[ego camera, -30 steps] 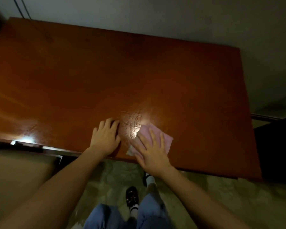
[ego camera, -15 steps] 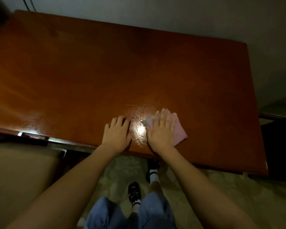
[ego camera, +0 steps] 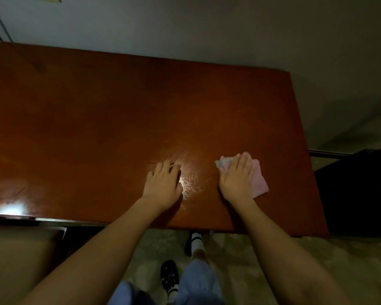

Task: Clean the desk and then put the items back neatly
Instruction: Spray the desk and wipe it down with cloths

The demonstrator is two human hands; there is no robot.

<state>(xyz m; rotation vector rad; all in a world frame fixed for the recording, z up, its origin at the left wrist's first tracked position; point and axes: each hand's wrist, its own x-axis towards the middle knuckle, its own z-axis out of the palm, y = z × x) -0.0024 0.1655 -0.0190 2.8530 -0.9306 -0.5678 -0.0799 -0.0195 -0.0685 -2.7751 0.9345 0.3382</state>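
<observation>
While the right hand (ego camera: 237, 179) lies flat on the pink cloth (ego camera: 259, 182), its grip is not closed at all: the fingers run straight and together across the fabric, pressing it down on the bench (ego camera: 97, 119), so that the palm's whole width can drive the wipe. One pale corner of the cloth shows past the fingertips, and its pink edge sticks out on the side toward the bench's right end. The left hand (ego camera: 163, 186) rests palm-down on bare wood well apart from the cloth, fingers spread and holding nothing; I judge it is there as a brace while the person leans in. Between the two hands a streaked, shiny patch (ego camera: 190, 183) catches the light, which looks like damp wood. None of the items to be put back are in view, so the task seems to be at the cleaning stage. Below the near edge, blue trousers (ego camera: 198, 282) and a dark shoe (ego camera: 168, 275) show.
</observation>
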